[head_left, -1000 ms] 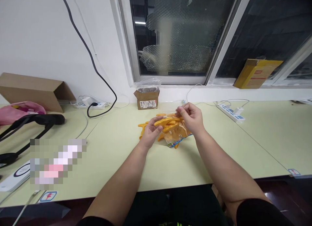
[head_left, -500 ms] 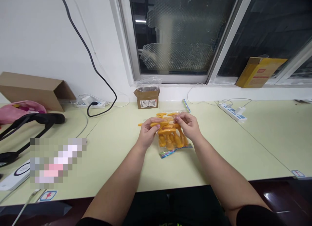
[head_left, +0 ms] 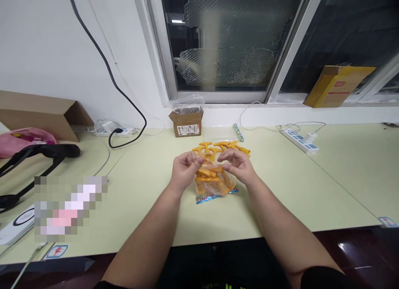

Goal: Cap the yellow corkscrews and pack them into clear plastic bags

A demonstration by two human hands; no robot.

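A clear plastic bag (head_left: 222, 189) with a blue printed edge lies towards me, several orange-yellow plastic pieces inside it. My left hand (head_left: 184, 170) pinches the bag's upper left edge between thumb and curled fingers. At the upper right edge, my right hand (head_left: 240, 167) grips the same bag with its thumb low and fingers bent. Just beyond my hands, several loose orange-yellow T-shaped plastic pieces (head_left: 205, 147) are spread on the table; my fingers partly cover the nearest ones.
Behind the pieces lies a flat clear bag (head_left: 220, 133). A small open carton (head_left: 188, 123) stands by the wall. Power strips lie at the right (head_left: 299, 140) and at the left (head_left: 115, 130). Black headgear (head_left: 37, 151) rests on the left of the pale table (head_left: 140, 214).
More orange-yellow pieces now lie on the table beyond my hands, and fewer are in the bag. The piece near my left fingers has left them. The bag hangs flatter.
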